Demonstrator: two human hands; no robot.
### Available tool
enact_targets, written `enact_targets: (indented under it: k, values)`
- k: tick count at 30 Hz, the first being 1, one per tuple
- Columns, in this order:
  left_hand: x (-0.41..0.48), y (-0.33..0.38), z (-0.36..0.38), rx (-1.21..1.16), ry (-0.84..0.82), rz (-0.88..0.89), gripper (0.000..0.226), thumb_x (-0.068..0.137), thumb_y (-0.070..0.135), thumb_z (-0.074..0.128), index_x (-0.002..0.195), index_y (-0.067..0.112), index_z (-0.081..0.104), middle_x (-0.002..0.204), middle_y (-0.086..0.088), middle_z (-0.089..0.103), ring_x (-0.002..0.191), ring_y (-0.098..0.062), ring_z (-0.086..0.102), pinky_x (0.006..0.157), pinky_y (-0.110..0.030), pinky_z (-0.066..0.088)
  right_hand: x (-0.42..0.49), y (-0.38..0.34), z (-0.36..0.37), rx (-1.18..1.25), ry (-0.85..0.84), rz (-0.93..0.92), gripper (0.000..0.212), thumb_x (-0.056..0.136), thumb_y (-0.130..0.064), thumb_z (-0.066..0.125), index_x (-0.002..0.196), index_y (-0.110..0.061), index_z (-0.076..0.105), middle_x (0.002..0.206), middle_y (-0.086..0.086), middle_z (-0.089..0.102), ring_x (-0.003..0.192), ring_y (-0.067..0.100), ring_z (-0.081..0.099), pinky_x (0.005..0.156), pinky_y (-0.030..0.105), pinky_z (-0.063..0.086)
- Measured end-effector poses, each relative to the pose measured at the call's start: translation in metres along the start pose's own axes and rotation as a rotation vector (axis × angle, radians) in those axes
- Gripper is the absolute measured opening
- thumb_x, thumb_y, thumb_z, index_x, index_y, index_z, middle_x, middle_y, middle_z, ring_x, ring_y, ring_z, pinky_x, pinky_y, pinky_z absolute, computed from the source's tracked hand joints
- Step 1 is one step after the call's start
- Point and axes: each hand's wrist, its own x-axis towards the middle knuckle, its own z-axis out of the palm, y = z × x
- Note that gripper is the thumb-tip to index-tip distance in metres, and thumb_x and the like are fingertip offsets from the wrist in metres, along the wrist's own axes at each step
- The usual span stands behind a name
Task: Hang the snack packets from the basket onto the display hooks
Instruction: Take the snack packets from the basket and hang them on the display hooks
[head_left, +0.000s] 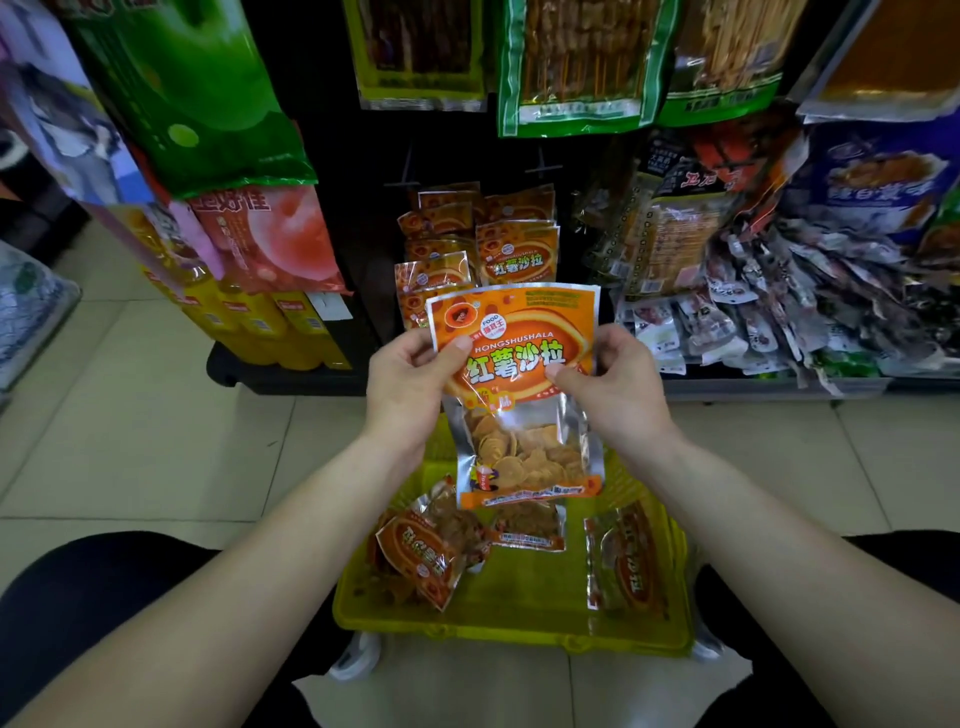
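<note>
Currently left hand (402, 376) and right hand (613, 384) both pinch the orange snack packet (519, 395) above the yellow basket (498, 623); risk: missing the display hook (402, 182), tearing the hang-hole.

Even indoor light, moderately bright. Held packet (511, 364) at centre sharp. Glare on foil packets (779, 312) at 3 o'clock. Edges bent and blurred, worst at 10 o'clock.
</note>
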Motion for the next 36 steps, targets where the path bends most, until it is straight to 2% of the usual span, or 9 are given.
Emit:
enact_targets:
  k: [3, 8, 14, 21, 25, 28, 32, 34, 36]
  values:
    - [0.008, 0.001, 0.002, -0.007, 0.025, 0.003, 0.012, 0.089, 0.014, 0.073, 0.101, 0.014, 0.070, 0.100, -0.008, 0.078, 0.092, -0.024, 0.076, 0.083, -0.044, 0.062, 0.003, -0.002, 0.003, -0.027, 0.053, 0.024, 0.048, 0.083, -0.011, 0.080, 0.097, -0.021, 0.036, 0.100, 0.003, 0.063, 0.090, 0.015, 0.066, 0.074, 0.032, 0.056]
    - [0.016, -0.002, 0.005, 0.018, 0.038, 0.005, 0.013, 0.088, 0.013, 0.074, 0.100, 0.018, 0.071, 0.102, -0.007, 0.078, 0.094, -0.023, 0.075, 0.084, -0.044, 0.061, 0.008, -0.006, 0.002, -0.152, 0.040, 0.021, 0.055, 0.082, -0.019, 0.082, 0.121, -0.028, 0.045, 0.095, -0.011, 0.069, 0.088, 0.006, 0.067, 0.077, 0.034, 0.053]
    - [0.024, -0.005, 0.003, 0.017, 0.048, -0.001, 0.015, 0.089, 0.009, 0.073, 0.098, 0.020, 0.070, 0.099, -0.004, 0.078, 0.092, -0.020, 0.076, 0.078, -0.036, 0.063, 0.016, -0.002, 0.007, -0.128, -0.024, 0.037, 0.041, 0.081, -0.010, 0.082, 0.110, -0.025, 0.057, 0.103, -0.008, 0.070, 0.095, 0.010, 0.067, 0.085, 0.035, 0.055]
    - [0.038, -0.007, -0.001, 0.034, 0.033, -0.031, 0.014, 0.091, 0.011, 0.071, 0.099, 0.022, 0.069, 0.099, -0.001, 0.078, 0.091, -0.019, 0.076, 0.079, -0.037, 0.062, 0.032, 0.002, 0.003, -0.098, -0.078, -0.013, 0.005, 0.096, -0.021, 0.067, 0.099, -0.022, 0.070, 0.098, -0.006, 0.074, 0.094, 0.009, 0.070, 0.089, 0.039, 0.058]
    - [0.059, -0.010, 0.003, 0.045, 0.019, -0.062, 0.013, 0.091, 0.012, 0.071, 0.100, 0.022, 0.069, 0.101, -0.004, 0.078, 0.091, -0.021, 0.076, 0.080, -0.042, 0.062, 0.065, 0.004, 0.004, -0.150, -0.127, 0.058, 0.006, 0.094, -0.020, 0.070, 0.094, -0.026, 0.070, 0.098, -0.002, 0.075, 0.094, 0.017, 0.071, 0.092, 0.046, 0.057]
    - [0.088, -0.016, 0.017, 0.054, 0.019, -0.085, 0.013, 0.091, 0.013, 0.071, 0.097, 0.025, 0.068, 0.103, -0.003, 0.077, 0.092, -0.020, 0.075, 0.083, -0.042, 0.062, 0.099, 0.012, 0.008, -0.222, -0.154, 0.128, 0.013, 0.097, -0.022, 0.065, 0.110, -0.020, 0.067, 0.110, 0.001, 0.072, 0.104, 0.023, 0.069, 0.096, 0.048, 0.054]
    - [0.133, -0.030, 0.041, 0.045, 0.005, -0.108, 0.013, 0.092, 0.014, 0.070, 0.100, 0.024, 0.068, 0.103, 0.000, 0.076, 0.095, -0.020, 0.075, 0.080, -0.037, 0.062, 0.146, 0.026, 0.010, -0.197, -0.216, 0.230, 0.020, 0.103, -0.024, 0.053, 0.123, -0.025, 0.056, 0.117, -0.002, 0.065, 0.107, 0.024, 0.062, 0.074, 0.050, 0.061]
    - [0.156, -0.034, 0.045, 0.008, -0.005, -0.095, 0.021, 0.090, 0.015, 0.073, 0.110, 0.020, 0.068, 0.103, -0.001, 0.076, 0.097, -0.020, 0.074, 0.081, -0.037, 0.062, 0.172, 0.034, 0.007, -0.135, -0.178, 0.193, 0.018, 0.103, -0.022, 0.054, 0.120, -0.025, 0.056, 0.115, -0.003, 0.067, 0.108, 0.024, 0.063, 0.071, 0.046, 0.061]
    - [0.176, -0.041, 0.042, 0.049, 0.004, -0.074, 0.036, 0.087, 0.019, 0.077, 0.121, 0.019, 0.064, 0.105, 0.004, 0.074, 0.099, -0.016, 0.072, 0.084, -0.035, 0.059, 0.196, 0.039, 0.006, -0.099, -0.096, 0.110, 0.013, 0.102, -0.023, 0.056, 0.111, -0.031, 0.058, 0.110, -0.004, 0.069, 0.106, 0.024, 0.065, 0.080, 0.046, 0.059]
